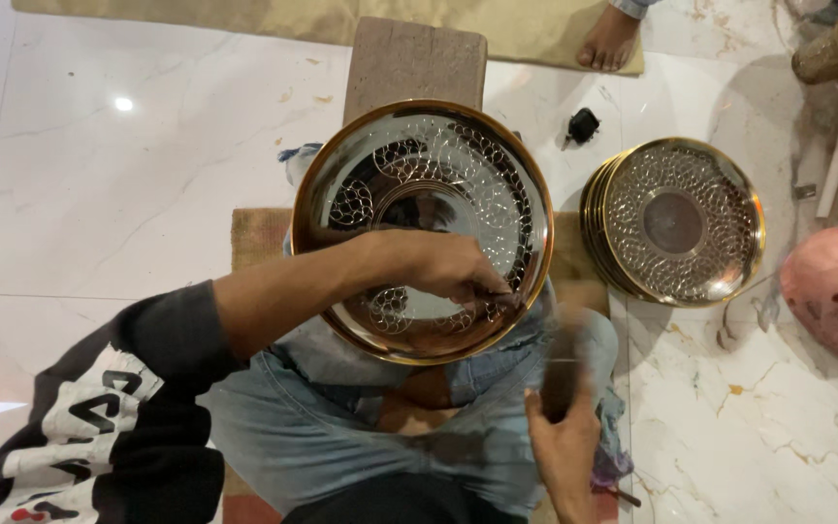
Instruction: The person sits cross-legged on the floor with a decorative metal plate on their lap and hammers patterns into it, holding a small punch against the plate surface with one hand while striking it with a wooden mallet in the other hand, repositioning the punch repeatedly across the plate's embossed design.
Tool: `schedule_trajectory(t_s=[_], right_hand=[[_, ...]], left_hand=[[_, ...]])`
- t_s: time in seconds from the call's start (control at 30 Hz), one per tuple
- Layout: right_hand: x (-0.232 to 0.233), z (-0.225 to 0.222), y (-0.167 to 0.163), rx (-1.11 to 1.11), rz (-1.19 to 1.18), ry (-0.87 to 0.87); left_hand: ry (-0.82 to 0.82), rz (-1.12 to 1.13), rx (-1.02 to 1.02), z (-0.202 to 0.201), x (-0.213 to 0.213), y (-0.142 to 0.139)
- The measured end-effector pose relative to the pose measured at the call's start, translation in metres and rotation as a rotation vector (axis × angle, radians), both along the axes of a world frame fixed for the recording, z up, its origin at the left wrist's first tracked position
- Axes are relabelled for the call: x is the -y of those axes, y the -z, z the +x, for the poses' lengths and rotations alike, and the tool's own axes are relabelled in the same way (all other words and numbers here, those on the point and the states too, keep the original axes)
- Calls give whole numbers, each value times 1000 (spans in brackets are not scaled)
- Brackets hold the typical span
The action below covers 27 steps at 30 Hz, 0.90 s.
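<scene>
The left hand pinches a small tool against the round engraved brass plate resting on the lap; the right hand (blurred) is clenched around a dark hammer handle just beside the plate's rim.

plate: polished metal, mirror-glossy, gold rim, engraved circle pattern
stacked plates: same shiny metal, patterned
floor: glossy veined marble
block: rough, matt stone
trousers: faded denim cloth

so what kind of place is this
Likely a home metal-engraving workspace on a marble floor: an engraved brass plate on the lap, the left hand working it, finished plates stacked alongside.
</scene>
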State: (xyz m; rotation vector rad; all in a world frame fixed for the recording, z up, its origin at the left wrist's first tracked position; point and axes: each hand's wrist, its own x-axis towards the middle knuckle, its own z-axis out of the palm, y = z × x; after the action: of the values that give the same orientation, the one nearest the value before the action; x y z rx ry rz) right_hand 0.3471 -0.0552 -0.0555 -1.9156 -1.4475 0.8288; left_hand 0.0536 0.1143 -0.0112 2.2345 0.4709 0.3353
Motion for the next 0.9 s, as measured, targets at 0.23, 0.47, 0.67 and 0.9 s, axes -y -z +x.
schedule_trajectory(t_s=[0.23, 0.47, 0.67, 0.9], right_hand=[[-46, 1, -41, 75, -71, -132], [-124, -20, -126, 373, -5, -505], [-166, -65, -183, 451, 190, -820], [-161, -101, -219, 813, 331, -1043]], left_hand=[[-309, -39, 4, -7, 16, 4], [-765, -17, 222, -17, 58, 2], [-1130, 19, 280, -6, 88, 4], [-1425, -104, 324, 8, 105, 13]])
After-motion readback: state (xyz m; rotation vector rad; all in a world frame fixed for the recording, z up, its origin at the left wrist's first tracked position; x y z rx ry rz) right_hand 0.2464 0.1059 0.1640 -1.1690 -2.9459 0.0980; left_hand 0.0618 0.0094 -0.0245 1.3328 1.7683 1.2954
